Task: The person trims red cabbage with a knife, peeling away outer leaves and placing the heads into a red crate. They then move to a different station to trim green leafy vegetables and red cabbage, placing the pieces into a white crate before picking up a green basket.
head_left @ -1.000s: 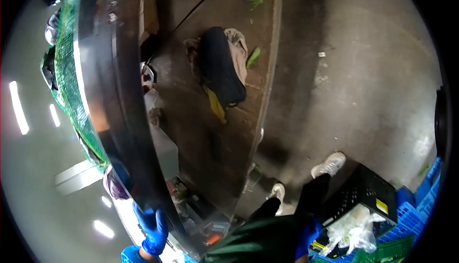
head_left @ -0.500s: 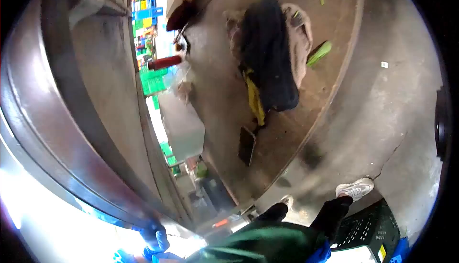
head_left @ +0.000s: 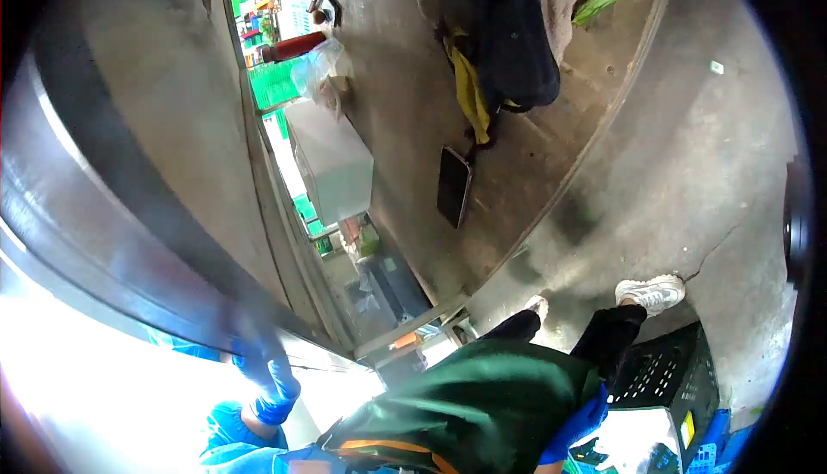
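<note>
At the lower left, my left hand in a blue glove is beside the lower edge of a large shiny metal surface. Glare and blur hide how its fingers lie and whether they touch the metal. On the right, my right hand, also blue-gloved, hangs beside my green apron, close to a black perforated crate. Its fingers do not show clearly. A bright white item lies by the crate; glare hides its kind.
On the brown surface ahead are dark cloth, a yellow strap, a dark phone-like slab and a green leafy piece. A pale box and red cylinder stand left. My shoe is on concrete.
The view has tilted down, so the cloth and slab sit higher in the frame and more of my apron shows. My left hand appears slightly higher; my right glove shows more fully.
</note>
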The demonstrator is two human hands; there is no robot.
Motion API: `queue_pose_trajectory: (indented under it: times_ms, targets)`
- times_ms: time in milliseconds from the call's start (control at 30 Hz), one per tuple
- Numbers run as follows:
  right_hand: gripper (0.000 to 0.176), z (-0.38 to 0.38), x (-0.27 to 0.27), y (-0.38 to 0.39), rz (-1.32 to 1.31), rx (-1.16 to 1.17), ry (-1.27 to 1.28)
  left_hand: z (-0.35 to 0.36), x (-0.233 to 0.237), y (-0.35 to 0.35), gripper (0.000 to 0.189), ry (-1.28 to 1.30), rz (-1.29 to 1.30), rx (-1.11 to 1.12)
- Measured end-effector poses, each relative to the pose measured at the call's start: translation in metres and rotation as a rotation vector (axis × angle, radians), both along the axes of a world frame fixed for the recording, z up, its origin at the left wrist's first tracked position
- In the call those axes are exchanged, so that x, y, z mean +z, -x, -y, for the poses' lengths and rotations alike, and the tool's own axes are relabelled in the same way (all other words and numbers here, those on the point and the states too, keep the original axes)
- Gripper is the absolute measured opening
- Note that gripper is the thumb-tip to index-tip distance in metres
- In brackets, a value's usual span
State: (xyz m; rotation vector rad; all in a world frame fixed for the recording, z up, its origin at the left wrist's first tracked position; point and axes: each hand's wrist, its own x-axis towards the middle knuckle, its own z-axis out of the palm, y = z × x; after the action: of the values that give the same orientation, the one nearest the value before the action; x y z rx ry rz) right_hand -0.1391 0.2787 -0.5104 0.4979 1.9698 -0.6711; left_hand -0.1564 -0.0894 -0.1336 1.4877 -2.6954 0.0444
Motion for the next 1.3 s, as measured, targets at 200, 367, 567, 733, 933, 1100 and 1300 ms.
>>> queue_pose_trajectory:
  times_ms: [200,367,567,733,933,1100,1300]
  targets:
    - [0.029,-0.008,-0.011,-0.012,0.002,0.022,-0.018,-0.012,-0.033,0.031,0.069,-0.061,0.090,-0.087]
    - [0.027,-0.009,-0.011,-0.020,-0.047,-0.043,0.074,-0.010,-0.041,0.053,0.051,-0.123,-0.024,-0.151]
    - [0.027,-0.013,-0.009,-0.027,-0.193,-0.082,0.151,-0.011,-0.044,0.057,0.038,-0.171,-0.119,-0.166]
    - [0.028,-0.020,-0.013,-0.039,-0.145,-0.156,0.144,-0.009,-0.042,0.050,0.052,-0.117,-0.032,-0.204]
    - [0.027,-0.014,-0.006,-0.030,-0.017,-0.151,0.079,-0.015,-0.045,0.060,0.046,-0.033,-0.015,-0.169]
    - [0.029,-0.016,-0.007,-0.034,-0.024,-0.129,0.122,-0.007,-0.035,0.027,0.051,0.092,0.004,-0.129]
    - [0.031,-0.012,-0.003,-0.025,-0.011,-0.159,0.151,0.004,-0.006,0.003,0.048,-0.513,-0.702,0.175]
